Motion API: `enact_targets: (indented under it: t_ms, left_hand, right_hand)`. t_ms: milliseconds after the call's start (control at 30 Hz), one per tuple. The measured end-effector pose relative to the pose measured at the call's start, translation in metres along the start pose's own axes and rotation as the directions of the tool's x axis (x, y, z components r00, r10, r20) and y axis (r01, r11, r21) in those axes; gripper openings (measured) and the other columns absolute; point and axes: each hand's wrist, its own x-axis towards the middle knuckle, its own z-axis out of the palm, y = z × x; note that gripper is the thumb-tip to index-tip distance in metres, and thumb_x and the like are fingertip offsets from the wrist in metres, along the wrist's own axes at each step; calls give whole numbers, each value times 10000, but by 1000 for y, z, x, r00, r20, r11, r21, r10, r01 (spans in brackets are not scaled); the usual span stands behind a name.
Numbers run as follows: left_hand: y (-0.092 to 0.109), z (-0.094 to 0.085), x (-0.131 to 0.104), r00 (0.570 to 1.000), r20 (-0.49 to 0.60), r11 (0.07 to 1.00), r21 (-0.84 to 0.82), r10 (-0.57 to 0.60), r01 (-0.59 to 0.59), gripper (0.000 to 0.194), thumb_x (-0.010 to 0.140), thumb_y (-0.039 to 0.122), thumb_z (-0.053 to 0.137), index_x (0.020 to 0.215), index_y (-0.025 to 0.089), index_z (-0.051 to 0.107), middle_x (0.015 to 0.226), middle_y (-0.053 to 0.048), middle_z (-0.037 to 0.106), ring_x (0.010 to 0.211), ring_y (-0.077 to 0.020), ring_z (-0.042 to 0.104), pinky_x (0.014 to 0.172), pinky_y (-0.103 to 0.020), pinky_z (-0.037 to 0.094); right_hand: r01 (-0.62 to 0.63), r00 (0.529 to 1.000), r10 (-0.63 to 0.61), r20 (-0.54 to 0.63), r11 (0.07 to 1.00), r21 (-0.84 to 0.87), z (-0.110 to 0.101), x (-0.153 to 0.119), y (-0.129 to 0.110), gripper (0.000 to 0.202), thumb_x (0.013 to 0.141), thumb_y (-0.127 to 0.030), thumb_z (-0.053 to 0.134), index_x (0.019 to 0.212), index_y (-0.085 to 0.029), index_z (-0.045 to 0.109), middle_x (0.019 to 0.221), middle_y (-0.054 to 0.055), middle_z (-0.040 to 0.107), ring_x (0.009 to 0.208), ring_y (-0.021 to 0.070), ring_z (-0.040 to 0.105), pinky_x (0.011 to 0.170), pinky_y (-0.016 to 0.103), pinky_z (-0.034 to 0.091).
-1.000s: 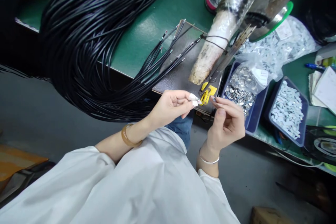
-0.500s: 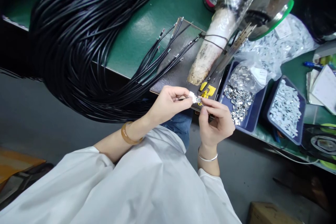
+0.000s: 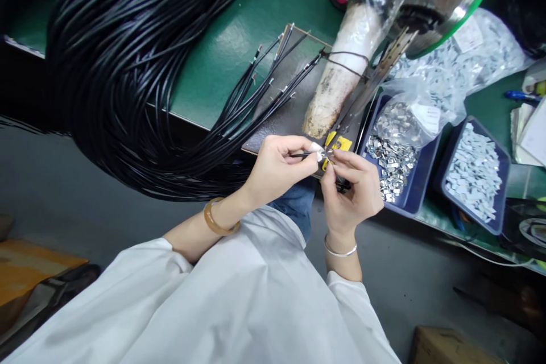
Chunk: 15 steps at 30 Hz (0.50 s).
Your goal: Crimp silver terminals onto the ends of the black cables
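Thumb and fingers of my left hand [image 3: 284, 164] are pinched on a short stretch of black cable [image 3: 300, 154], with white covering on the fingertips. My right hand [image 3: 352, 185] meets it at the cable's end, its thumb and fingers closed round something small and metallic that I cannot make out. Just behind the fingertips lies a yellow piece [image 3: 341, 143] at the foot of the press-like tool, partly hidden by the hands. Several cables with stripped ends [image 3: 273, 88] rest on the dark board [image 3: 294, 45] to the left.
A large coil of black cable [image 3: 128, 57] covers the table's left. The wrapped white cylinder [image 3: 336, 85] slants above the hands. To the right stand a blue bin of metal parts [image 3: 392, 170], a bin of pale pieces [image 3: 473, 173] and a plastic bag of pieces [image 3: 490, 57].
Both hands have stayed close together, my left hand shifting slightly right. The black cable between my left fingers now shows more clearly. The view has shifted a little.
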Motion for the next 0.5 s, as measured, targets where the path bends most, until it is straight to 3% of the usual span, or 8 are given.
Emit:
enact_targets:
  t_ms: [233, 500]
  left_hand:
    - [4, 1, 1, 998, -35, 999, 1, 51, -51, 119, 760, 190, 679, 676, 125, 732, 546, 17, 583, 506, -65, 505, 475, -152, 404]
    - [1, 0, 1, 1000, 3, 1000, -8, 18, -18, 117, 780, 167, 669, 693, 122, 732, 597, 10, 631, 533, -67, 542, 503, -154, 424]
  right_hand:
    - [51, 999, -51, -18, 999, -3, 0, 4, -3, 202, 825, -62, 715, 935, -215, 640, 1069, 40, 747, 971, 177, 736, 786, 324, 663]
    - [57, 998, -58, -10, 998, -27, 0, 5, -1, 197, 814, -51, 726, 920, -201, 654, 994, 34, 766, 904, 147, 738, 798, 288, 638]
